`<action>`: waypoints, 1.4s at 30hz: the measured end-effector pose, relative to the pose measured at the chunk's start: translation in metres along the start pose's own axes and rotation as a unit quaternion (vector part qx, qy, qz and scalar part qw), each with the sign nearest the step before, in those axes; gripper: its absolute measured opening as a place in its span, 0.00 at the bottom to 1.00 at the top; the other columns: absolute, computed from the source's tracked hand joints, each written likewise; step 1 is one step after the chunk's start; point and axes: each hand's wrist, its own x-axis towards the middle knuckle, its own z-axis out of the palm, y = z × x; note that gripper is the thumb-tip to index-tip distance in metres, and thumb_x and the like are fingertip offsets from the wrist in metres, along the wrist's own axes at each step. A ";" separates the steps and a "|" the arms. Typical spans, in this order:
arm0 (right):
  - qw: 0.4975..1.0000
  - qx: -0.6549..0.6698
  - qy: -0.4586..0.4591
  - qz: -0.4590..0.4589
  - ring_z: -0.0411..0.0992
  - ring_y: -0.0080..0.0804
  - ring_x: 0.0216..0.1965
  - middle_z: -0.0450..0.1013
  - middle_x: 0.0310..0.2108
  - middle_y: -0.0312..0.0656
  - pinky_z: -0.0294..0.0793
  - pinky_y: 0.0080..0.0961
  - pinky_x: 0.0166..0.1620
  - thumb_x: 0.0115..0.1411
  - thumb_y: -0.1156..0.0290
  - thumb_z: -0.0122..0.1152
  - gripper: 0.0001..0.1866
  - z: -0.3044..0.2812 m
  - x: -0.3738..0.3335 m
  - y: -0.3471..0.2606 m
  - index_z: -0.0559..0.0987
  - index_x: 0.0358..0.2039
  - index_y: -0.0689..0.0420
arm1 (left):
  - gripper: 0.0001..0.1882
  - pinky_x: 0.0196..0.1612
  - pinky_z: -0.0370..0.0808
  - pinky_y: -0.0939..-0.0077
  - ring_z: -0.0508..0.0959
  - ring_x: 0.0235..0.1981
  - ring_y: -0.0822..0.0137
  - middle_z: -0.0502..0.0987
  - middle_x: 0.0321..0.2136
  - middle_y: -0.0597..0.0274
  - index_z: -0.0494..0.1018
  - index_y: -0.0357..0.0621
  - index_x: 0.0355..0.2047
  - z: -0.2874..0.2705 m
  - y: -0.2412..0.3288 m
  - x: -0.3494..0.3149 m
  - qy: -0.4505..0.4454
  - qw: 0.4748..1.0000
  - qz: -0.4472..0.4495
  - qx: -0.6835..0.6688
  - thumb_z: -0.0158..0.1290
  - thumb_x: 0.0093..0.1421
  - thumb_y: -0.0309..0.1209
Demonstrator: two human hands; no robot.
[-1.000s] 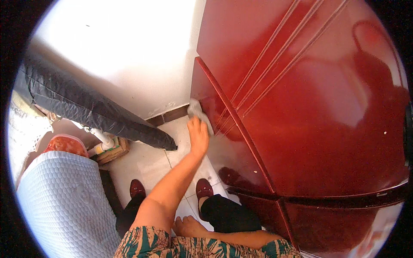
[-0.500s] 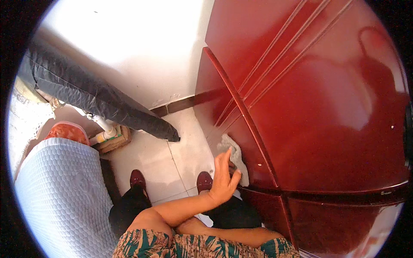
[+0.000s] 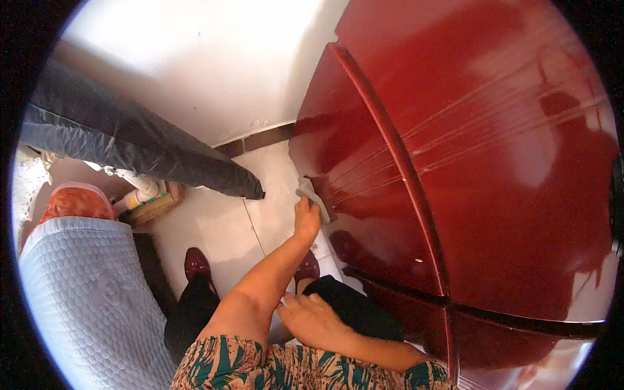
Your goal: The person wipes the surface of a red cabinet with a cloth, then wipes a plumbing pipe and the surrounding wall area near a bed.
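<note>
My left hand is stretched forward and closed on a grey cloth. The cloth lies against the low outer edge of a glossy dark-red cabinet, close to the floor. Grooved lines fan across the cabinet's face, and a raised red strip curves down it. Beside my left forearm and above my bent knee is my right hand, its back turned up, fingers loosely apart and no object visible in it. The underside of the right fingers is hidden.
A long item under a dark cover slants in from the left. Below it are white pipes and a block-like brown object. A light-blue quilted cover and a red-orange item are at left. A white wall rises behind.
My left hand has moved the cloth forward and left, from the cabinet's face to its outer edge. My right hand has come into view from under the left forearm. The view has shifted slightly.
</note>
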 end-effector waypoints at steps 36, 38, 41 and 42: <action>0.986 0.143 -0.076 0.026 0.65 0.45 0.52 0.63 0.53 0.53 0.66 0.37 0.50 0.56 0.64 0.57 0.28 -0.040 0.011 0.008 0.63 0.55 0.62 | 0.25 0.53 0.63 0.69 0.68 0.51 0.54 0.68 0.49 0.45 0.57 0.35 0.56 0.012 -0.067 -0.006 -0.058 0.970 -0.189 -0.143 0.42 0.62 0.38; 0.985 0.148 -0.082 0.028 0.65 0.45 0.53 0.63 0.53 0.53 0.66 0.37 0.50 0.56 0.64 0.57 0.28 -0.042 0.011 0.008 0.63 0.55 0.62 | 0.22 0.49 0.65 0.67 0.70 0.45 0.56 0.71 0.44 0.47 0.61 0.35 0.52 0.016 -0.066 -0.045 -0.077 0.963 -0.204 -0.157 0.44 0.62 0.38; 0.986 0.144 -0.078 0.024 0.65 0.44 0.53 0.64 0.53 0.54 0.66 0.37 0.50 0.56 0.64 0.57 0.28 -0.038 0.013 0.003 0.63 0.55 0.63 | 0.21 0.45 0.67 0.66 0.72 0.40 0.55 0.73 0.39 0.47 0.64 0.36 0.46 0.033 -0.117 -0.087 -0.074 0.956 -0.236 -0.160 0.46 0.60 0.40; 0.986 0.146 -0.074 0.027 0.65 0.44 0.53 0.64 0.53 0.54 0.66 0.37 0.50 0.56 0.64 0.57 0.28 -0.037 0.011 0.006 0.63 0.55 0.63 | 0.21 0.45 0.68 0.65 0.73 0.40 0.53 0.74 0.38 0.47 0.65 0.36 0.46 0.034 -0.115 -0.088 -0.101 0.957 -0.241 -0.130 0.46 0.60 0.40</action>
